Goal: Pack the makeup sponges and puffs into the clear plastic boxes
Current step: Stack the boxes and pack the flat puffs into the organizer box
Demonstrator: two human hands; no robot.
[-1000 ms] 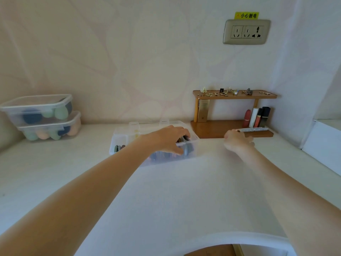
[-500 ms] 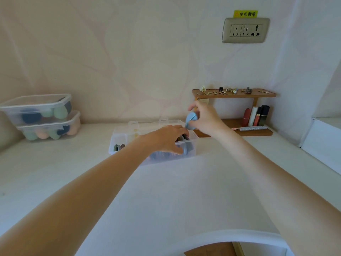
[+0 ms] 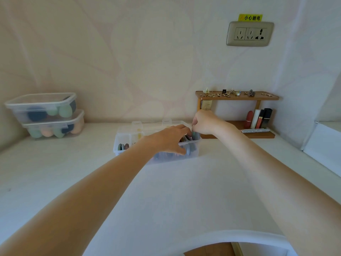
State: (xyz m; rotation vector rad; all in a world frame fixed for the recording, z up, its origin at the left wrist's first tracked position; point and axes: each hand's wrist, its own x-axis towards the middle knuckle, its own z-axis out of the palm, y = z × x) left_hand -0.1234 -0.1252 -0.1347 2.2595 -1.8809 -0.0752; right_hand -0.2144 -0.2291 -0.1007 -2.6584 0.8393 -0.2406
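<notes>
A clear plastic box (image 3: 127, 134) stands mid-table with its lid open toward the wall. Round flat puffs (image 3: 122, 146) stand on edge inside it. My left hand (image 3: 166, 139) reaches in from the left and rests over the row of puffs at the box's right half, fingers spread and hiding most of them. My right hand (image 3: 204, 121) hovers at the box's right end and pinches a blue-grey puff (image 3: 196, 135), whose lower part sits inside the box beside the others.
Two lidded clear boxes (image 3: 42, 108) of egg-shaped sponges are stacked at the far left by the wall. A small wooden shelf (image 3: 238, 97) with jewellery and lipsticks (image 3: 258, 118) stands back right. A white box (image 3: 323, 143) lies at the right edge.
My right hand picked up a blue puff from near the shelf, raised it, then lowered it into the right end of the box. My left hand stayed on the puffs.
</notes>
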